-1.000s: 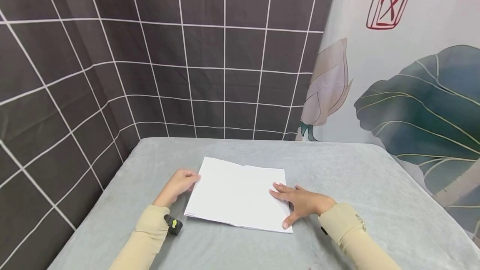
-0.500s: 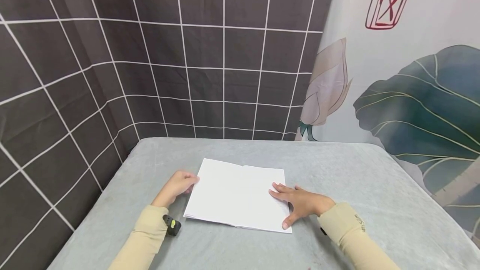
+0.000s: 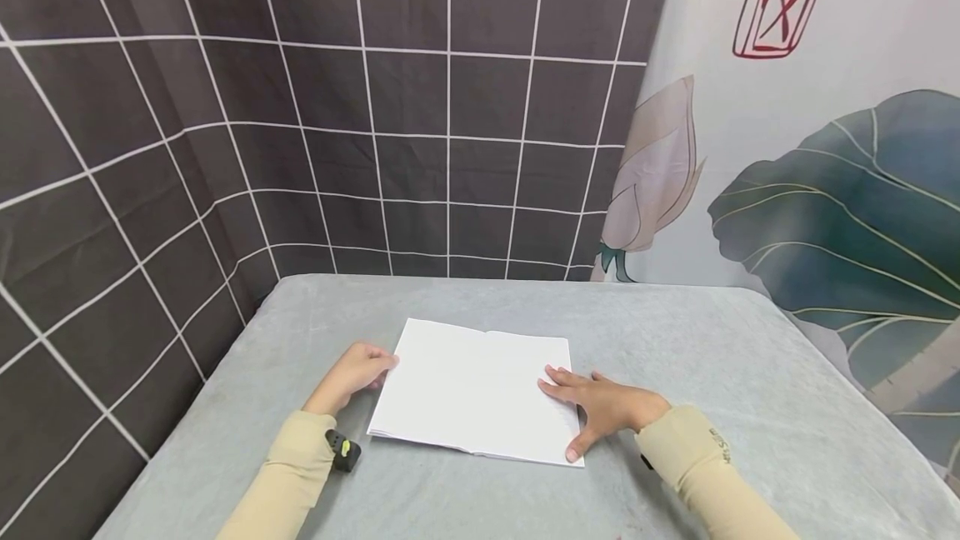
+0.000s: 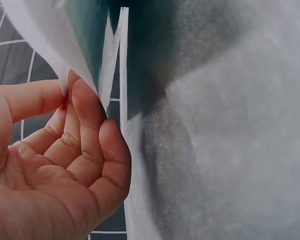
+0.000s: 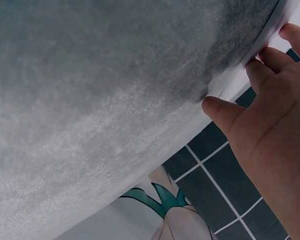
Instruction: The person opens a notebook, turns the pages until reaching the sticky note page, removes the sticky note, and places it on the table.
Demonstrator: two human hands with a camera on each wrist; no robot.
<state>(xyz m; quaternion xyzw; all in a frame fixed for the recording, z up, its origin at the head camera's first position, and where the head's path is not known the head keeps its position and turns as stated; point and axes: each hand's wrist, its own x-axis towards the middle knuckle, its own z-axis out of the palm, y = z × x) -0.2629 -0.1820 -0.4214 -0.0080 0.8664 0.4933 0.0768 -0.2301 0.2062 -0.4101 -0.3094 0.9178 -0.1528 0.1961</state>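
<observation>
An open notebook with blank-looking white pages lies at the middle of the table, its fold running front to back. My left hand is at its left edge. Close up in the left wrist view, the thumb and fingers of that left hand pinch the white sheet, whose underside looks greenish. Over the right edge my right hand rests with fingers spread, the thumb near the front right corner. In the right wrist view, the fingertips of the right hand reach the notebook's edge.
A pale grey cloth covers the table. Behind and to the left hangs a dark curtain with a white grid. A white hanging with lotus drawings covers the right side. Both wrists carry a small black device.
The notebook's left side has sunk slightly, with my left hand staying at its edge and shifting a little. My right hand has stayed in place.
</observation>
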